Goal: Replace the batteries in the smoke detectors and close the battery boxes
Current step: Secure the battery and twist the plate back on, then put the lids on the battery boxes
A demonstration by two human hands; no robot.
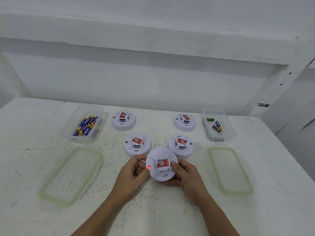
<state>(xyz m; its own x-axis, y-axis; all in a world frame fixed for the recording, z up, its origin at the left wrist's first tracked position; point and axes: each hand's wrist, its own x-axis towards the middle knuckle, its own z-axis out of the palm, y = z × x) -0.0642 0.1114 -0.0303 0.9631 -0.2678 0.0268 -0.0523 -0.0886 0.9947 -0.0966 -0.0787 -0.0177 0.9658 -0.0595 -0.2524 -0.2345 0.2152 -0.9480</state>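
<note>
**Held detector** (pixel 162 165): white and round, face up, with a red label at its centre. It is positioned over the middle of the counter (pixel 153 210), toward the near edge. Whether its underside touches the counter cannot be determined. A red lamp (pixel 149 167) at its left rim is lit.

**Hands:** The detector sits between the two hands, and both are in contact with it.
- The left hand (pixel 134 169) has curled fingers, with the thumb and fingertips gripping the left rim beside the lamp.
- The right hand (pixel 185 174) has its thumb on the upper face by the label and its fingers wrapped under the right rim.

**Other units:**
- The mid-left detector (pixel 137 144) and mid-right detector (pixel 180 145) stand face up just beyond the held one. The held one partly covers the mid-right unit.
- The far-left detector (pixel 124 120) and far-right detector (pixel 185 121) stand nearer the far edge, well apart from each other.

**Containers:**
- The left tub (pixel 68 128), toward the far left corner, holds a heap of blue-and-yellow batteries (pixel 87 126).
- The right tub (pixel 228 132), toward the far right corner, holds a few loose batteries (pixel 217 127), one of them green.
- The left lid (pixel 69 174) and right lid (pixel 231 170), both green-rimmed, lie flat on the near side of their tubs.
</note>
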